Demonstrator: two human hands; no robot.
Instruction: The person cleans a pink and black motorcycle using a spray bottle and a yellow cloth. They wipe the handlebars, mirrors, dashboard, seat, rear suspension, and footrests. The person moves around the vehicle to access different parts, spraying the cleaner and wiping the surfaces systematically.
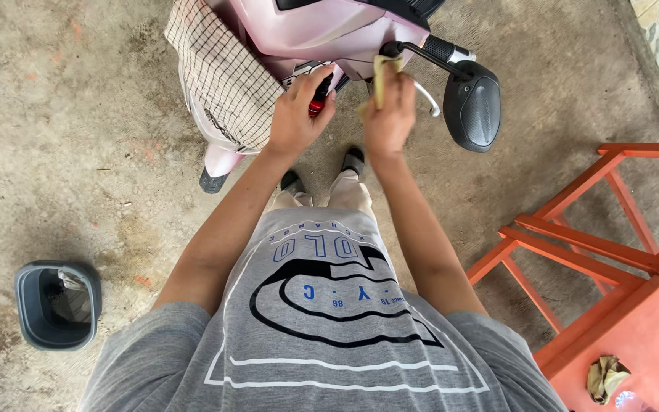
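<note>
1. Two hands are at work on the pink scooter (322,27). My left hand (297,114) is closed around a small red and black can (319,95), held just under the front panel. My right hand (389,114) pinches a folded yellowish cloth (380,76) against the underside of the handlebar area, beside the brake lever (426,98).
2. Step in hand, in my judgement: wiping the panel below the handlebar, with the can held ready close by.
3. The next move, as I judge it, calls for short strokes of the cloth and a steady can, because the two hands sit very near each other.
4. Edges: the black mirror (472,107) hangs just right of my right hand, and the lever curves close to my knuckles. A checked cloth (223,76) drapes over the scooter body to the left of my left hand.
5. Open room: bare concrete floor (78,137) lies to the left, with a grey bucket (56,304) well apart. An orange wooden frame (596,244) stands to the right, limiting a step that way.
</note>
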